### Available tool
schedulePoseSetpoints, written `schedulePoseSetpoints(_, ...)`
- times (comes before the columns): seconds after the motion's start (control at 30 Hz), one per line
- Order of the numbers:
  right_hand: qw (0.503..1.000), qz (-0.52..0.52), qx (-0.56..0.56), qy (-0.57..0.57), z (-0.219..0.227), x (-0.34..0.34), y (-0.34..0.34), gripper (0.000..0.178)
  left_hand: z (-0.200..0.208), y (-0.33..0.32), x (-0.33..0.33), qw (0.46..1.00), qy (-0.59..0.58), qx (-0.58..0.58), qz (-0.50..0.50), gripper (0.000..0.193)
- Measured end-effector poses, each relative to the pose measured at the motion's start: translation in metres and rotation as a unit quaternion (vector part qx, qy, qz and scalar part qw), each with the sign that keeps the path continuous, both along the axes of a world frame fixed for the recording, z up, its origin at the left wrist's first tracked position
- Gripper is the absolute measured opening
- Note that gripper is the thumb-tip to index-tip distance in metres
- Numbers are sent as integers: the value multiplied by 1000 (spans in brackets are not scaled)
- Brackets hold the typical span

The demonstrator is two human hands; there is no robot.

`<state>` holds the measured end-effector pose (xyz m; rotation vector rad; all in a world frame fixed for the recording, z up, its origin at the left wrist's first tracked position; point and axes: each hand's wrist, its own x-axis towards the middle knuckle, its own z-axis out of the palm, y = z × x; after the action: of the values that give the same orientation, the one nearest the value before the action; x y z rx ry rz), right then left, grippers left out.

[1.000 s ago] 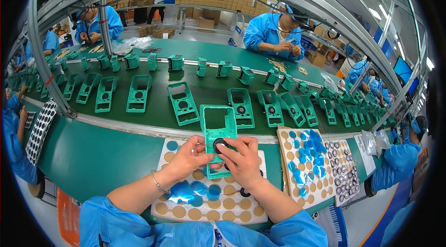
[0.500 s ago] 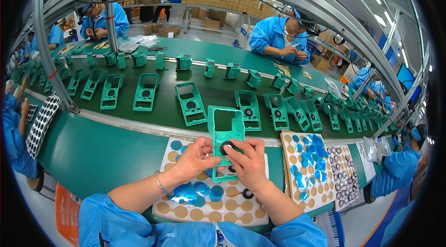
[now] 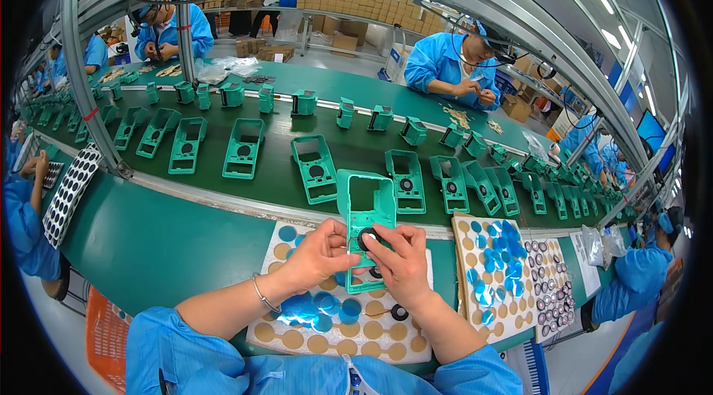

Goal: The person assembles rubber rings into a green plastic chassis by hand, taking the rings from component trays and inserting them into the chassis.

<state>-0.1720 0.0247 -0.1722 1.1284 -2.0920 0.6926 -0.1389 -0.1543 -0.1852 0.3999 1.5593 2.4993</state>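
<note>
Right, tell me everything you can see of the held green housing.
The housing is a long green frame, plastic by its look, with raised walls. A large rectangular opening fills its far end; a black disc lies near its middle. It stretches forward, its near end above a white sheet. The left hand is at its left edge; the right hand has fingertips at the disc. Part of the near half is hidden.
</note>
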Motion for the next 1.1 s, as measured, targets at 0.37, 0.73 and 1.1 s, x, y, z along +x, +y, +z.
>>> schedulePoseSetpoints(0.37,998,-20,64,-22,11,7,-4,39,-3,-11,-4,1000,15,0,-6,34)
schedulePoseSetpoints(0.73,715,136,-285,-624,-8,-7,-9,34,-11,-11,5,993,63,-97,5,35)
schedulePoseSetpoints(1.1,705,149,-306,-622,-4,-4,-28,27,-7,-20,0,990,76,-114,43,40)
